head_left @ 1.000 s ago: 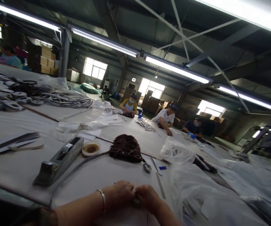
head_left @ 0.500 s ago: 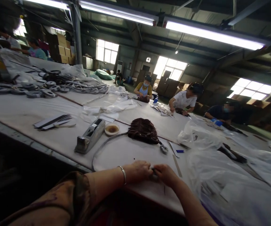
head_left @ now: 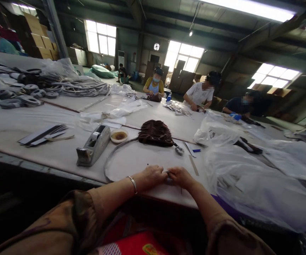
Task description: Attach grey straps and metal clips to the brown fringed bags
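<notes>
My left hand, with a silver bangle at the wrist, is closed at the table's near edge. Against its fingertips, my right hand is closed too. Between them a small greyish piece shows, mostly covered by the fingers, so I cannot make out what it is. Beyond my hands lies a dark brown fringed bag. From its left side a grey strap curves round toward my left forearm, where its end is hidden. Wound grey material sits by the bag's right corner.
A grey tape dispenser and a small bowl of brown stuff stand left of the bag. Farther left lie flat strips and coiled straps. Clear plastic sheeting covers the right side. Several people work across the table.
The view has tipped downward and shifted, so a red cloth in my lap now shows. My hands stay together at the table edge, still closed. The bag lies as before.
</notes>
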Demonstrator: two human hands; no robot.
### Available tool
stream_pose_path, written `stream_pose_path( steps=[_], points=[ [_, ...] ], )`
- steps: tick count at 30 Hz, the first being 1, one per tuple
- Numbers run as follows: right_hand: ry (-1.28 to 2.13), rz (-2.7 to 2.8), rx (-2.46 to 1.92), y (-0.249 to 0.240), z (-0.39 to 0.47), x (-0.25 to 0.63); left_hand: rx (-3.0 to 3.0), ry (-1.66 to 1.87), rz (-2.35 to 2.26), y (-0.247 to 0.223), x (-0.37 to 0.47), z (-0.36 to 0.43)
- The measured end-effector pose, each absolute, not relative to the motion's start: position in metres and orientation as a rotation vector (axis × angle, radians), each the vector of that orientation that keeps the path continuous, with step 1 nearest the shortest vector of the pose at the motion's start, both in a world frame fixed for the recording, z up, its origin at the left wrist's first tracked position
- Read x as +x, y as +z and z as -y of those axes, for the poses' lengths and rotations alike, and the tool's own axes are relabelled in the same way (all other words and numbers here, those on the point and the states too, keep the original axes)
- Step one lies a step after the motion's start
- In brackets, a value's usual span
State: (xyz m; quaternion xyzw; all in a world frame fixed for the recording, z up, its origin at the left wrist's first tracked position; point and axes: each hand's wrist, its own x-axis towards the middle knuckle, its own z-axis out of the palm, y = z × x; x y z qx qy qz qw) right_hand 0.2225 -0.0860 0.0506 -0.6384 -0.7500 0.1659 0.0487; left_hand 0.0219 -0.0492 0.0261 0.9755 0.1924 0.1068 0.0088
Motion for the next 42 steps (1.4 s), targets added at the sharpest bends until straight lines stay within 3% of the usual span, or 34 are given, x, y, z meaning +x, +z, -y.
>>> stream_pose_path(
  steps=[3,10,18,25,32,42],
  points=[
    [0.455,2.250,-1.986,0.050,0.087,0.223,3.047,0.219,-0.595,0.031,0.022,0.040],
    [0.295,2.021,-2.247,0.033,0.091,0.211,2.842,0.450,-0.927,0.015,0.051,0.070],
    [0.456,2.255,-1.945,0.046,0.091,0.223,3.078,0.308,-0.532,0.025,0.025,0.052],
    [0.381,1.963,-2.170,0.029,0.097,0.203,2.849,0.301,-0.971,0.019,0.052,0.079],
    [0.584,2.240,-1.888,0.053,0.091,0.214,3.049,0.191,-0.598,0.041,0.008,0.057],
    [0.275,2.000,-2.240,0.041,0.082,0.191,2.796,0.447,-0.932,-0.012,0.047,0.065]
  ],
)
